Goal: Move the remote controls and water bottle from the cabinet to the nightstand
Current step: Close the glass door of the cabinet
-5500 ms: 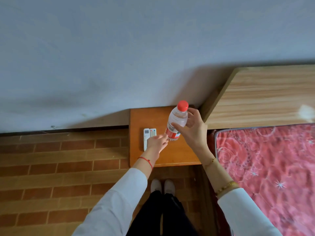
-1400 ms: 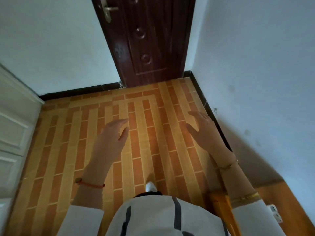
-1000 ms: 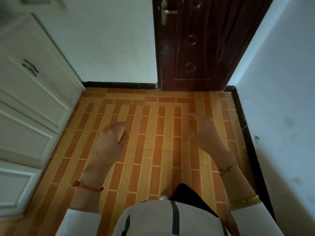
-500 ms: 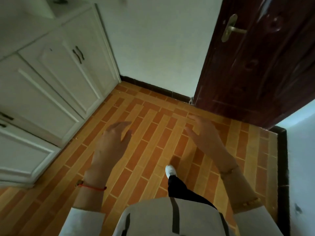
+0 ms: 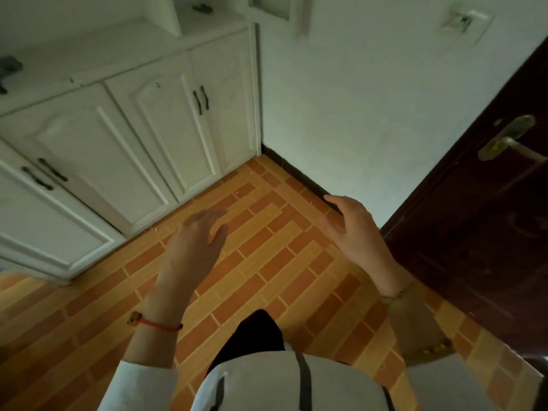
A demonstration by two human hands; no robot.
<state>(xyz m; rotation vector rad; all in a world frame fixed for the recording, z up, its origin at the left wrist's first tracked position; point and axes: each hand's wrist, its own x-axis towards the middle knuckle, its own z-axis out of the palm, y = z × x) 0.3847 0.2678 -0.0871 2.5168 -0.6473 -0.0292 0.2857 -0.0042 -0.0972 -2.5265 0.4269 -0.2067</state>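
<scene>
Both hands held forward at waist height over the tiled floor (image 5: 267, 262), empty, plausibly for balance while walking. Left hand (image 5: 192, 247), at 7 o'clock of centre: fingers loosely extended, slightly curled, touching nothing. Right hand (image 5: 355, 232), at 4 o'clock: fingers straight, thumb spread, likewise grasping nothing. White cabinet (image 5: 124, 120) stands at 10 o'clock, dark door (image 5: 474, 232) at 3 o'clock. Remote controls, water bottle and nightstand: not in view.

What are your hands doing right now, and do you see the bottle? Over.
Left hand open, empty. Right hand open, empty. No bottle or remotes in view. White cabinet ahead-left, tiled floor between, nothing blocking.
</scene>
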